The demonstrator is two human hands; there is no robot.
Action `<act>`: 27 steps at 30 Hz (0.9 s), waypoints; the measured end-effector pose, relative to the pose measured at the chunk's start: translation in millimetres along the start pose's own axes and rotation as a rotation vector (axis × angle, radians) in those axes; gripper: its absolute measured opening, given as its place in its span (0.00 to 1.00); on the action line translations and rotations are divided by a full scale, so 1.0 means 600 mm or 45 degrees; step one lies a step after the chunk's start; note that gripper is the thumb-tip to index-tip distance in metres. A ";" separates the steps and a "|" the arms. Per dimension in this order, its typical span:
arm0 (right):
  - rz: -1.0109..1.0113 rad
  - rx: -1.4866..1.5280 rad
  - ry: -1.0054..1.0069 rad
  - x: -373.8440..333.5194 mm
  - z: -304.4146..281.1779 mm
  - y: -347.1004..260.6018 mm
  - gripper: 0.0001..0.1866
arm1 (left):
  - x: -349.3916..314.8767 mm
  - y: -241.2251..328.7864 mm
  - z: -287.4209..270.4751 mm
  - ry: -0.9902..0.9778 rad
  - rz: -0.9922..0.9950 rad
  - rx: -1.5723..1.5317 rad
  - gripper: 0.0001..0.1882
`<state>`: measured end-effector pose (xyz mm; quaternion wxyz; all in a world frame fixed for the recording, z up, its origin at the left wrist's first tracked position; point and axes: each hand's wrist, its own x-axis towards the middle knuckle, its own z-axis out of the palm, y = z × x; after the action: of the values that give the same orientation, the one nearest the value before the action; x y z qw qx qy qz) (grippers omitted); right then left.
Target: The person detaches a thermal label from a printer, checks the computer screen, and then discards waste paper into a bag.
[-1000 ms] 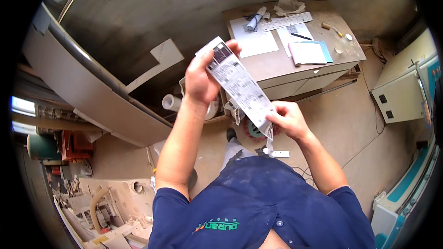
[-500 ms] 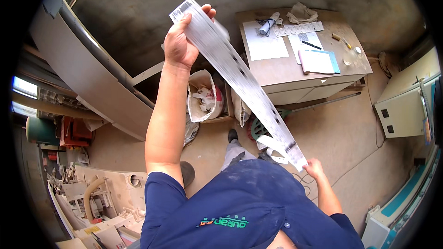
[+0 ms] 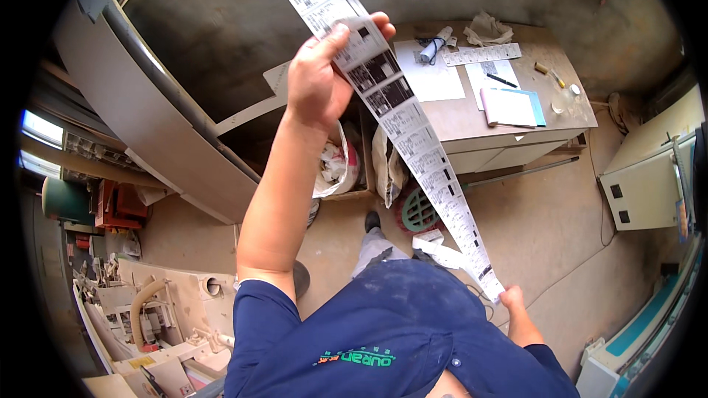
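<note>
A long strip of printed white labels (image 3: 413,129) runs slantwise between my two hands. My left hand (image 3: 322,74) grips it near its far end, thumb on the printed face and fingers behind, with a short length sticking out beyond. At the lower end, my right hand (image 3: 512,298) pinches the strip close to my body. Some of the labels carry dark printed blocks. A further loose length of white strip (image 3: 441,252) hangs below, curling near my waist.
Ahead stands a cabinet (image 3: 575,107) with papers, a notebook (image 3: 509,107), a pen (image 3: 501,80), a bottle (image 3: 564,97) and a scanner-like device (image 3: 435,46). A white bag of scraps (image 3: 335,166) and a green round grate (image 3: 420,210) are on the floor. Machinery (image 3: 147,309) stands left.
My left hand has moved right and slightly down, and more strip now extends beyond it. The strip has gone from motion-blurred to sharp. My right hand has shifted slightly down and right.
</note>
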<state>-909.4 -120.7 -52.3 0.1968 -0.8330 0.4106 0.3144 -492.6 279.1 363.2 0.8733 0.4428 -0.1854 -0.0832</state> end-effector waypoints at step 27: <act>-1.591 0.931 0.081 -0.198 -0.237 -0.524 0.40 | -0.108 -0.049 0.088 -0.320 -0.260 -0.220 0.27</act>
<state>-659.3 46.7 154.2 0.5936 -0.8018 -0.0580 -0.0387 -572.4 242.6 351.8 0.8650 0.3688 -0.2395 -0.2417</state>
